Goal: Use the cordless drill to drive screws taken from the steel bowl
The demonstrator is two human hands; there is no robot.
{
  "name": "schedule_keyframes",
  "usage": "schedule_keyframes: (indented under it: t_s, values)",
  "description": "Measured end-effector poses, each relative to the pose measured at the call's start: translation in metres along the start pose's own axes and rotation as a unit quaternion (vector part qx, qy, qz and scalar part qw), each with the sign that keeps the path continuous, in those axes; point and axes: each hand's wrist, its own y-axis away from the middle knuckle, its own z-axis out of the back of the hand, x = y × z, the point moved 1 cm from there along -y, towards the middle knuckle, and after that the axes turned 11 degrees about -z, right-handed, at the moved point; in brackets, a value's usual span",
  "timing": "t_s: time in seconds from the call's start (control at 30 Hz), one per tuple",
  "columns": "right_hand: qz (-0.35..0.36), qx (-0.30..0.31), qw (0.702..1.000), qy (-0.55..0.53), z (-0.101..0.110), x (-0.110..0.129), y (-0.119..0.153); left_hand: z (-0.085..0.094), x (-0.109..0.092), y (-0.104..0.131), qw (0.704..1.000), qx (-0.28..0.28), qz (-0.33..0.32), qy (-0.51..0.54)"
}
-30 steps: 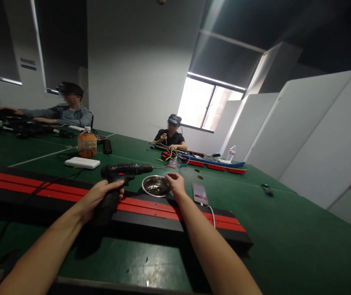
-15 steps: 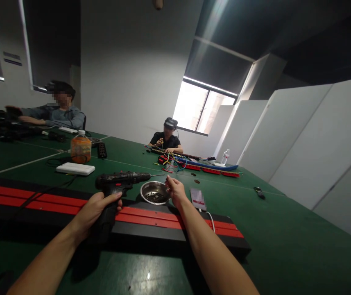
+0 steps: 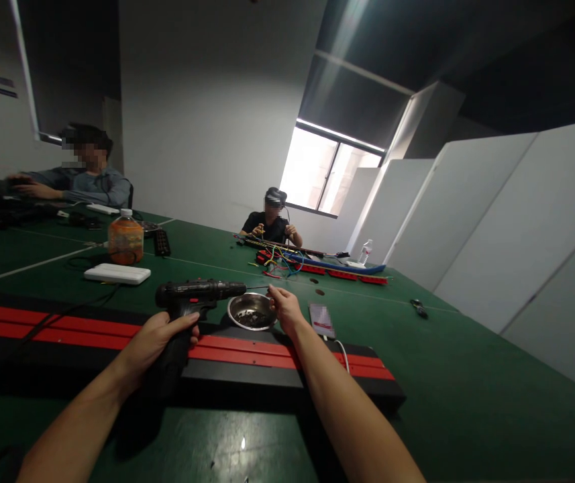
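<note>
My left hand [image 3: 169,335] is wrapped round the grip of a black cordless drill [image 3: 194,295], its long thin bit pointing right. At the bit's tip, my right hand [image 3: 284,308] is closed in a pinch; whatever small thing the fingertips hold is too small to make out. Just below the bit stands a steel bowl [image 3: 251,318] with small dark pieces in it, probably screws. Under both forearms lies a long black and red bar [image 3: 237,352], with small holes along its red strip.
A phone [image 3: 321,320] with a white cable lies right of the bowl. To the left are a white power bank [image 3: 117,274] and a bottle of orange drink [image 3: 125,238]. Across the green table, two people work, one behind coloured wires [image 3: 287,258].
My right fingertips have come slightly closer to the drill bit's tip. The drill stays nearly in place. The view has shifted a little, and the person opposite has raised a hand.
</note>
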Motion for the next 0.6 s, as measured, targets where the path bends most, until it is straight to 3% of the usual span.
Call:
schedule_keyframes:
  t_s: [0.2, 0.6]
  values:
    - [-0.019, 0.006, 0.999, -0.034, -0.0008, 0.0031, 0.0019, -0.0006, 0.001, -0.0002, 1.0, -0.006, -0.007, 0.002]
    - [-0.008, 0.004, 1.0, 0.013, 0.0017, -0.0018, -0.0034, -0.0028, -0.0002, 0.001, 0.999, 0.02, -0.018, -0.021]
